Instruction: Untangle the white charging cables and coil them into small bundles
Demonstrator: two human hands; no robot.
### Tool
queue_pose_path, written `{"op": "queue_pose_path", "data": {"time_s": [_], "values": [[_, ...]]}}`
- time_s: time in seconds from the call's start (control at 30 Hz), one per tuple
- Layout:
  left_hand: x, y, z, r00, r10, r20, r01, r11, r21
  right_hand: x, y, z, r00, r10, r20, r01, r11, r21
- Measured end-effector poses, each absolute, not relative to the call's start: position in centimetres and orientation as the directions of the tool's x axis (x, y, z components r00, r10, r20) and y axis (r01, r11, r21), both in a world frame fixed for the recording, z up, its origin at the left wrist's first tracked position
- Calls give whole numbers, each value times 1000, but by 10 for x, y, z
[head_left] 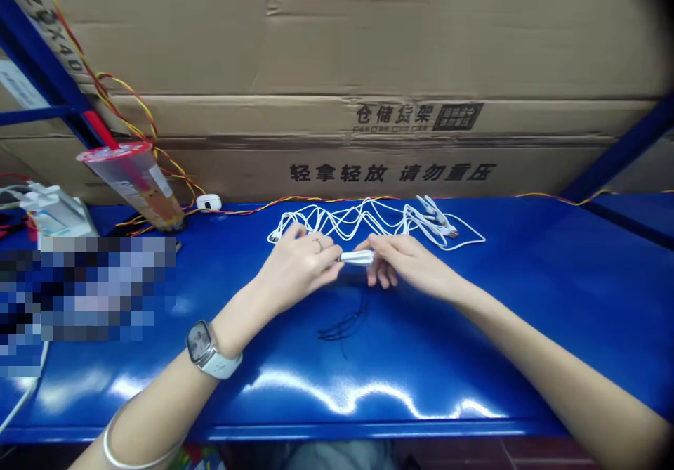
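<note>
Between my two hands, above the middle of the blue shelf, is a small folded bundle of white cable (357, 258). My left hand (308, 263) pinches its left end, where a bit of something dark shows at the fingertips. At the right end, the thumb and forefinger of my right hand (403, 259) close on the bundle, while the other fingers curl below. Just behind both hands lies a row of loose white cables (363, 217), with plugs at the right end. Several thin black ties (345, 326) rest on the shelf nearer to me.
Cardboard boxes (326, 55) stand along the back of the blue shelf (526, 329). At the left are a clear plastic tube (137, 185), a white charger block (57, 213) and a small white case (209, 203). Red and yellow wires (305, 199) run along the back edge.
</note>
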State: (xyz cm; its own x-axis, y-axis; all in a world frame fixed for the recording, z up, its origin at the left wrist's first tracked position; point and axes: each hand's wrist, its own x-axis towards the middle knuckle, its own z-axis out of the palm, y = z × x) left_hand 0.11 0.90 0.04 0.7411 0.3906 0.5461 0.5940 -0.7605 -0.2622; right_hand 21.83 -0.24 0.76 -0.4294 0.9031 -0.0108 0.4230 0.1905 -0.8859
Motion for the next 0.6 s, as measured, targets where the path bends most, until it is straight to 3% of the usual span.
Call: {"op": "queue_pose_path", "data": {"time_s": [0.07, 0.13, 0.23, 0.3, 0.4, 0.47, 0.6], "values": [[-11, 13, 8, 603, 489, 630, 717, -679, -160, 222, 3, 6, -356, 931, 76, 458, 245, -855], [-25, 16, 19, 326, 598, 732, 878, -479, 0, 225, 6, 4, -316, 937, 149, 530, 305, -791], [-47, 21, 33, 6, 743, 669, 960, -192, 204, 226, 8, 3, -315, 924, 214, 643, 374, -668], [-61, 27, 38, -96, 829, 550, 964, -61, 260, 227, 8, 3, -332, 917, 222, 699, 397, -595], [-79, 37, 36, -76, 972, 222, 972, 22, 235, 226, 8, 1, -351, 913, 209, 755, 408, -514], [-87, 42, 32, -78, 996, 49, 982, 69, 174, 227, 9, -1, -363, 909, 205, 779, 417, -469], [-94, 46, 24, -141, 990, -29, 989, 142, 50, 229, 11, -5, -384, 897, 217, 805, 441, -397]]}}
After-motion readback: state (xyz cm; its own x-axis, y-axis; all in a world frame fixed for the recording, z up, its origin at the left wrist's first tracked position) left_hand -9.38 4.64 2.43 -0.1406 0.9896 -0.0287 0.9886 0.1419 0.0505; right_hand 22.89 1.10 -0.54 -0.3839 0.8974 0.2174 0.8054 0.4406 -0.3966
